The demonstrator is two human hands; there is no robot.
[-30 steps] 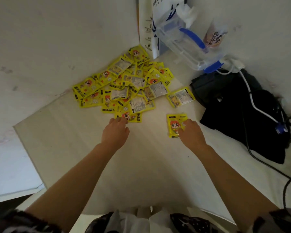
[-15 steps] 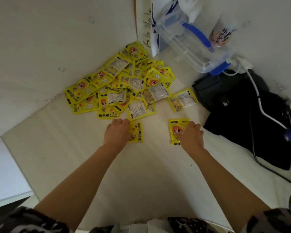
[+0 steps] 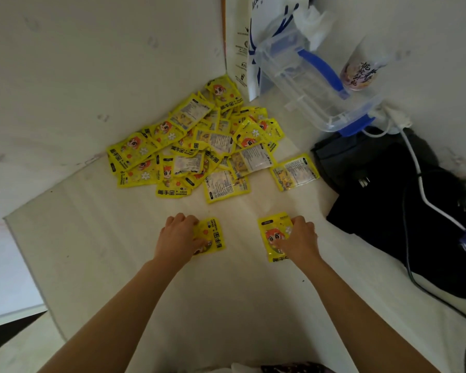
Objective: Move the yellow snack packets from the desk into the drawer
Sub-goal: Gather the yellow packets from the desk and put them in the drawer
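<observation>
A heap of several yellow packets (image 3: 199, 149) lies on the white desk (image 3: 226, 305) in the corner against the wall. One more yellow packet (image 3: 293, 172) lies alone to the right of the heap. My left hand (image 3: 178, 238) rests on a single yellow packet (image 3: 213, 235) pulled clear of the heap, fingers curled over its left half. My right hand (image 3: 297, 242) presses on another yellow packet (image 3: 271, 235) with a cartoon face, fingers over its right side. Both packets lie flat on the desk. No drawer is in view.
A clear plastic box with blue handles (image 3: 312, 84) and a white paper bag (image 3: 256, 44) stand at the back. A patterned bottle (image 3: 361, 68) stands by the wall. A black bag (image 3: 404, 205) with white and black cables (image 3: 420, 184) fills the right side. The desk's left edge (image 3: 24, 251) drops off.
Both hands have slid toward me, each dragging one yellow packet away from the heap. The left packet has come clear of the pile.
</observation>
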